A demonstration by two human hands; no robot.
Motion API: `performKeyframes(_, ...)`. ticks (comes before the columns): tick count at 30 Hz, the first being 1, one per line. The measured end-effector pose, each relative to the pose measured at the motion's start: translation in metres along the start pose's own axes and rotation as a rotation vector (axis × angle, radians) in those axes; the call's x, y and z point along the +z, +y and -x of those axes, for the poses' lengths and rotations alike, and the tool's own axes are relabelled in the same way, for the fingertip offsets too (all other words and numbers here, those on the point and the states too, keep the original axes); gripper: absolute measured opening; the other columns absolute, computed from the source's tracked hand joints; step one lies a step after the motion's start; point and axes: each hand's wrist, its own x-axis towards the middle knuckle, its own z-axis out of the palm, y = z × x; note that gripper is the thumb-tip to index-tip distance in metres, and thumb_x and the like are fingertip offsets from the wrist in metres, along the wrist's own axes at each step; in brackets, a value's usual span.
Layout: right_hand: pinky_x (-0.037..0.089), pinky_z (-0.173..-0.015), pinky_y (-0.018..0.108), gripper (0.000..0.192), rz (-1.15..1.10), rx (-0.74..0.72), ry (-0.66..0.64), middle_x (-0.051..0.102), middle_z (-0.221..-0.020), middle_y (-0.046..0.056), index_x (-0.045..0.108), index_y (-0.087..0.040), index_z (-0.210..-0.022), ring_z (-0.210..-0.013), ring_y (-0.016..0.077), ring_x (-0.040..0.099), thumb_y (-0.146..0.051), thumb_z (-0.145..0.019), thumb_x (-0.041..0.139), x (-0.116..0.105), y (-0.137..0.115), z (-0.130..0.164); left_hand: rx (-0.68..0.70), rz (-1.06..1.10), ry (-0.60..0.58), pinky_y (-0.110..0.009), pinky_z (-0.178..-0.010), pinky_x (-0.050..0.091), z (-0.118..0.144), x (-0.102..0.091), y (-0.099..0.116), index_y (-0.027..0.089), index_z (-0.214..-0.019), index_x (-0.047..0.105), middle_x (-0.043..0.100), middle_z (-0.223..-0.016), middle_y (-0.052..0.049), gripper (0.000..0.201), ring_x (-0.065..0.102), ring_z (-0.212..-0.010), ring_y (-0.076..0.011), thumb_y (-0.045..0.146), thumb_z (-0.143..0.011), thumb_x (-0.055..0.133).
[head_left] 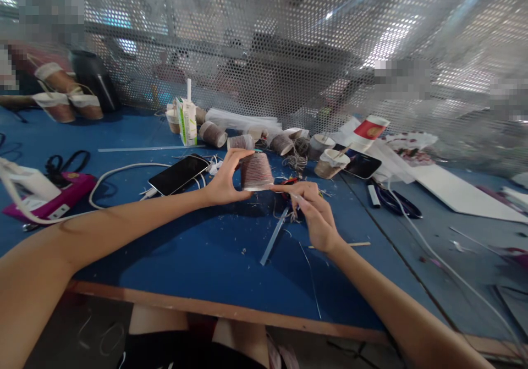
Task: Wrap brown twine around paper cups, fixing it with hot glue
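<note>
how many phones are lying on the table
2: the left phone lies left of the cord-wrapped cup in the left hand; the right phone lies near the red-and-white cup. A dark item cut off at the right edge is unclear; others may be hidden.

Before us, on a blue table, we see a phone lying at left, a white cable curving between it and a purple power strip. Farther back we find a drink carton standing with its straw up, and at far left a dark bottle near the mesh. To our right lie a second phone and a white board.
</note>
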Motion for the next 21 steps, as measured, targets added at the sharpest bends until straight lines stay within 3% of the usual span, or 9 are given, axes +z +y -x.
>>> performKeyframes(8, 0.042, -0.094, 0.046, 0.037, -0.383, 0.166, 0.221, 0.064, -0.068, 0.003, 0.041, -0.025, -0.055, -0.091, 0.0287, 0.067, -0.044, -0.085, 0.052, 0.0, 0.011, -0.01, -0.013, 0.028, 0.008, -0.042, -0.093, 0.056, 0.001, -0.001, 0.003, 0.025, -0.135, 0.039, 0.042, -0.128, -0.012, 0.075, 0.048, -0.122, -0.0285, 0.03, -0.069, 0.075)
performKeyframes(12, 0.042, -0.092, 0.045, 0.038, -0.342, 0.261, 0.23, 0.072, -0.081, 0.006, 0.042, -0.025, -0.055, -0.097, 0.0284, 0.064, -0.046, -0.085, 0.051, -0.002, 0.017, -0.012, -0.019, 0.084, 0.02, -0.042, -0.092, 0.056, 0.003, 0.0, 0.001, 0.026, -0.136, 0.039, 0.04, -0.13, -0.012, 0.076, 0.047, -0.124, -0.0294, 0.033, -0.07, 0.075)
performKeyframes(14, 0.043, -0.084, 0.043, 0.038, -0.255, 0.317, 0.272, 0.07, -0.079, 0.006, 0.042, -0.025, -0.054, -0.089, 0.0267, 0.062, -0.047, -0.084, 0.052, -0.003, 0.022, -0.012, -0.025, 0.11, 0.025, -0.042, -0.093, 0.055, 0.004, 0.001, 0.0, 0.027, -0.136, 0.038, 0.04, -0.131, -0.012, 0.076, 0.047, -0.124, -0.0293, 0.035, -0.07, 0.075)
performKeyframes(17, 0.041, -0.072, 0.038, 0.031, -0.104, 0.404, 0.461, 0.06, -0.071, 0.003, 0.044, -0.025, -0.059, -0.074, 0.022, 0.053, -0.045, -0.08, 0.056, -0.005, 0.031, -0.011, -0.04, 0.134, 0.023, -0.042, -0.095, 0.054, 0.005, 0.001, -0.001, 0.027, -0.136, 0.038, 0.039, -0.132, -0.012, 0.075, 0.046, -0.125, -0.0291, 0.038, -0.071, 0.074)
performKeyframes(21, 0.04, -0.077, 0.036, 0.022, 0.027, 0.387, 0.789, 0.05, -0.078, 0.0, 0.047, -0.025, -0.071, -0.078, 0.0196, 0.048, -0.038, -0.068, 0.065, -0.008, 0.035, -0.013, -0.062, 0.17, 0.017, -0.045, -0.097, 0.053, 0.005, 0.002, -0.002, 0.028, -0.136, 0.037, 0.039, -0.134, -0.012, 0.075, 0.045, -0.127, -0.0301, 0.038, -0.072, 0.074)
